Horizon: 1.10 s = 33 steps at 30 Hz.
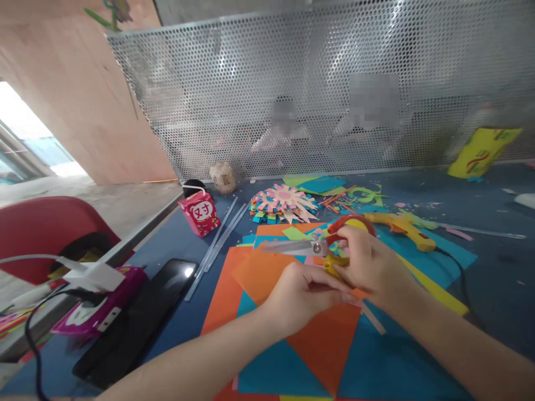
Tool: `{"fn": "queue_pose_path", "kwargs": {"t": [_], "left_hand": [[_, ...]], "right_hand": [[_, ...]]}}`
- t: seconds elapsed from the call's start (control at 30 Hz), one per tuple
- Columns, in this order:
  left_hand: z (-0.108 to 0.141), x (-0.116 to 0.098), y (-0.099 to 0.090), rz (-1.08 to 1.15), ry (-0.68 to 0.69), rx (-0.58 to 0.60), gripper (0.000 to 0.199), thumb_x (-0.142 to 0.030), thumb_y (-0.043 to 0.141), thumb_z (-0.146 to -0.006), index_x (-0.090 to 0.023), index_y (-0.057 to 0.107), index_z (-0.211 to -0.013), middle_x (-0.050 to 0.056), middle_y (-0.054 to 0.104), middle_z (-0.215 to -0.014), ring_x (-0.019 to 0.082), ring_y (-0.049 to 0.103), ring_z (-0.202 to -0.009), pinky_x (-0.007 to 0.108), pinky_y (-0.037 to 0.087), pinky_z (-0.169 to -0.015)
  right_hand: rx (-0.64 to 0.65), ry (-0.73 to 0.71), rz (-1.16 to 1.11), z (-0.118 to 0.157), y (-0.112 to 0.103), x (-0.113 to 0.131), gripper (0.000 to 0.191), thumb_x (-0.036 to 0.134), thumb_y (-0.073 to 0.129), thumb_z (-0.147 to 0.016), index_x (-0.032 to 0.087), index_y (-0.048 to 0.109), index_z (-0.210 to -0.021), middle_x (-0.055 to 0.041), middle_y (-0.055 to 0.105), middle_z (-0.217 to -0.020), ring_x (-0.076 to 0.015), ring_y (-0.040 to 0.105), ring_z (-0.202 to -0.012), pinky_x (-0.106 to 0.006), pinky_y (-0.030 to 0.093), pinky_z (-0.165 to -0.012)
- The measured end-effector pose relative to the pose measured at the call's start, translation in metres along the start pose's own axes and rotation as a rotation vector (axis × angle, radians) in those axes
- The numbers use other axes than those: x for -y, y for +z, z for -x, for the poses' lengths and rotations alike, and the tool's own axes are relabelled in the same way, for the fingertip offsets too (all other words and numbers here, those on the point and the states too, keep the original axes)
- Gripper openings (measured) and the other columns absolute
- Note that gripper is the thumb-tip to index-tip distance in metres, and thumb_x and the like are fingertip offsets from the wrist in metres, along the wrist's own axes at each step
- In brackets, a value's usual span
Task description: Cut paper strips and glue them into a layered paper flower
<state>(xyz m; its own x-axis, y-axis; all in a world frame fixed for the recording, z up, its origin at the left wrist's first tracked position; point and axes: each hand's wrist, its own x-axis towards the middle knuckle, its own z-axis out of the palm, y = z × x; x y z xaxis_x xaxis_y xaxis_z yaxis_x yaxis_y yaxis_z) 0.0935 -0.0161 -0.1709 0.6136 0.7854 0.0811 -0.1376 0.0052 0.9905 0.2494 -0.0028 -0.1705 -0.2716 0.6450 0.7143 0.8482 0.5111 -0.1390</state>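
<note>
My right hand [368,259] grips scissors [295,247] with red and yellow handles, their metal blades pointing left above the paper. My left hand [303,298] is closed in a pinch, its fingertips close to my right fingers. A small bit of orange paper [358,293] shows at the fingertips, partly hidden by them. Under both hands lie large orange sheets [324,340] and blue sheets [267,367], overlapping at angles. A narrow pale paper strip [373,318] sticks out below my right hand.
Layered paper rosettes [284,200] and paper scraps lie farther back. A yellow glue gun [403,225] with a black cable rests at right. On the left are clear glue sticks [217,239], a red drink carton [200,213] and a black phone [142,317]. A perforated metal screen [251,83] stands behind.
</note>
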Motion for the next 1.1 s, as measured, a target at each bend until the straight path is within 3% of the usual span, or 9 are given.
{"fn": "queue_pose_path", "kwargs": {"t": [0.17,0.27,0.33,0.4,0.47,0.63,0.8,1.0,1.1], "left_hand": [[0.007,-0.006,-0.001,-0.373,0.184,-0.144,0.013,-0.020,0.061,-0.076,-0.023,0.074,-0.077,0.005,0.074,-0.081,0.019,0.068,-0.077,0.026,0.053,-0.071],[0.010,-0.008,-0.003,-0.535,0.302,-0.134,0.017,-0.024,0.057,-0.081,-0.025,0.073,-0.083,0.003,0.074,-0.084,0.018,0.068,-0.078,0.025,0.052,-0.074],[0.011,-0.008,-0.004,-0.581,0.332,-0.126,0.018,-0.024,0.055,-0.082,-0.025,0.073,-0.085,0.003,0.074,-0.085,0.018,0.068,-0.078,0.025,0.052,-0.073],[0.010,-0.007,-0.005,-0.612,0.347,-0.141,0.019,-0.022,0.055,-0.082,-0.024,0.073,-0.085,0.003,0.074,-0.083,0.017,0.068,-0.077,0.024,0.052,-0.072],[0.011,-0.007,-0.006,-0.618,0.380,-0.158,0.018,-0.022,0.056,-0.082,-0.024,0.073,-0.085,0.003,0.074,-0.083,0.016,0.068,-0.076,0.023,0.052,-0.071],[0.014,-0.009,-0.011,-0.635,0.471,-0.147,0.020,-0.022,0.054,-0.083,-0.026,0.072,-0.092,0.002,0.074,-0.087,0.015,0.069,-0.079,0.022,0.052,-0.073],[0.016,-0.016,-0.016,-0.670,0.529,-0.102,0.022,-0.018,0.054,-0.082,-0.026,0.072,-0.093,0.003,0.074,-0.087,0.017,0.069,-0.079,0.023,0.053,-0.074],[0.013,-0.019,-0.015,-0.511,0.469,-0.120,0.018,-0.022,0.055,-0.082,-0.025,0.073,-0.086,0.004,0.072,-0.097,0.017,0.066,-0.092,0.026,0.051,-0.084],[0.012,-0.019,-0.017,-0.325,0.376,-0.172,0.014,-0.019,0.059,-0.078,-0.023,0.073,-0.078,0.004,0.073,-0.088,0.018,0.067,-0.085,0.026,0.053,-0.074]], "right_hand": [[-0.104,-0.091,0.079,-0.011,-0.008,0.009,0.019,0.030,0.050,-0.079,0.020,0.049,-0.096,-0.0113,0.066,-0.082,-0.0279,0.063,-0.076,-0.040,0.049,-0.065],[-0.206,-0.053,0.140,-0.008,-0.006,0.008,0.028,0.031,0.056,-0.075,0.019,0.048,-0.100,-0.0127,0.066,-0.085,-0.0288,0.064,-0.074,-0.038,0.048,-0.058],[-0.191,-0.021,0.085,-0.004,-0.001,0.004,0.034,0.032,0.056,-0.074,0.020,0.046,-0.105,-0.0130,0.066,-0.090,-0.0290,0.064,-0.077,-0.038,0.050,-0.059],[-0.114,0.028,-0.041,-0.004,0.003,0.001,0.041,0.032,0.057,-0.074,0.020,0.043,-0.110,-0.0131,0.064,-0.100,-0.0297,0.062,-0.091,-0.041,0.052,-0.070],[-0.060,0.088,-0.223,-0.008,0.008,0.000,0.048,0.031,0.061,-0.071,0.021,0.040,-0.113,-0.0131,0.061,-0.108,-0.0298,0.059,-0.101,-0.043,0.050,-0.081],[-0.046,0.121,-0.485,-0.019,0.009,0.006,0.053,0.027,0.066,-0.067,0.025,0.028,-0.103,-0.0094,0.062,-0.102,-0.0225,0.063,-0.088,-0.036,0.054,-0.071],[0.145,0.192,-0.609,-0.018,-0.007,0.008,0.046,0.028,0.064,-0.068,0.027,0.029,-0.097,-0.0071,0.061,-0.108,-0.0196,0.062,-0.094,-0.032,0.054,-0.071],[0.029,0.477,-0.618,-0.023,0.007,0.006,0.042,0.025,0.064,-0.066,0.025,0.034,-0.096,-0.0022,0.065,-0.081,-0.0196,0.061,-0.069,-0.036,0.050,-0.063],[-0.016,0.555,-0.701,-0.030,0.014,0.007,0.037,0.027,0.064,-0.065,0.025,0.038,-0.091,-0.0014,0.064,-0.078,-0.0177,0.058,-0.062,-0.033,0.048,-0.056]]}}
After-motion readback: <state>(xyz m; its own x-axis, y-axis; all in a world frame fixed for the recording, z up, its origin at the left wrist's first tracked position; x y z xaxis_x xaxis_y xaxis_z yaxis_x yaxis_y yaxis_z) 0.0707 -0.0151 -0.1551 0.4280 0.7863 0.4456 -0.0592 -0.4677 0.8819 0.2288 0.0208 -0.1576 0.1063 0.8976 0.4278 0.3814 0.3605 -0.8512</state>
